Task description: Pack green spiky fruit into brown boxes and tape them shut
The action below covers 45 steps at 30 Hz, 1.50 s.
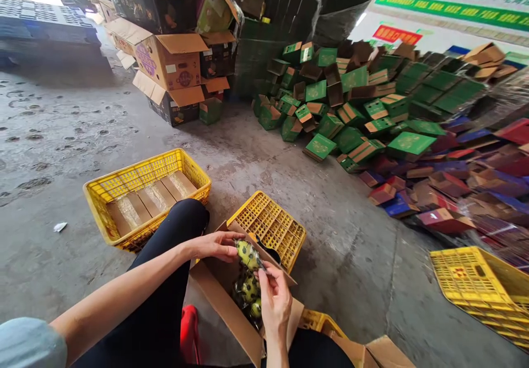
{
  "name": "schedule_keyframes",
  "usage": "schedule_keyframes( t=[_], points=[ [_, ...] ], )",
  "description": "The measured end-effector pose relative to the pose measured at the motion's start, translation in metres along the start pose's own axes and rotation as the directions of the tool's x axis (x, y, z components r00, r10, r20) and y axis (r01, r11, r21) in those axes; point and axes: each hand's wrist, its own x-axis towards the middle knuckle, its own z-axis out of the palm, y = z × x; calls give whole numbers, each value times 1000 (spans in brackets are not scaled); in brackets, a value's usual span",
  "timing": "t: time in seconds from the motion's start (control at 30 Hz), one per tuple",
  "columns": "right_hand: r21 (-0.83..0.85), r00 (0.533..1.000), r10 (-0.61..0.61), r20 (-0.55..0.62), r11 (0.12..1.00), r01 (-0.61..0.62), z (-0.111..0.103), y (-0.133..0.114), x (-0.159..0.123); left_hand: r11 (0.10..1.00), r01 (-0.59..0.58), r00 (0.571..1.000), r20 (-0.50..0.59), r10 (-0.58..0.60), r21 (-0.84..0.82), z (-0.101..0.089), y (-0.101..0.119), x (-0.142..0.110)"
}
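A yellow-green fruit in a clear bag with dark spots (248, 254) is held between my two hands, above an open cardboard box (219, 297). My left hand (215, 245) has its fingers closed at the fruit's upper left end. The thumb and fingers of my right hand (276, 296) pinch the bag's lower right end. More bagged fruits (250, 289) of the same look lie inside the box below. The box sits between my legs, its flaps standing up.
A yellow crate (96, 214) at left holds 3 taped cartons (155, 197). An upturned yellow crate (268, 222) stands just beyond the box. Another yellow crate (463, 280) lies at right. Piled green boxes (322, 146) and red boxes (444, 219) cover the floor behind; stacked cartons (173, 68) stand farther back.
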Motion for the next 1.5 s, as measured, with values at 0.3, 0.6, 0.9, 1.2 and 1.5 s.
schedule_keyframes(
  t=[0.3, 0.6, 0.9, 1.2, 1.5],
  points=[
    [-135, 978, -198, 70, 969, 206, 6, 3, 2, 988, 22, 1000, 4, -21, -151, 0, 3, 3],
    [131, 999, 31, 36, 991, -35, 13, 14, 3, 990, -22, 1000, -22, 19, -138, -6, -3, 7],
    [-81, 966, 1, 260, 997, 21, 0, 1, 7, 980, -30, 999, -32, 37, 196, -9, 0, 8],
    [-303, 979, -133, 157, 937, 176, -19, 14, 9, 946, -71, 982, -145, 122, 315, -21, -17, 11],
    [-422, 985, -95, 147, 894, 149, -34, 43, 5, 688, -39, 972, -134, 195, 725, -22, -14, 7]
  ],
)
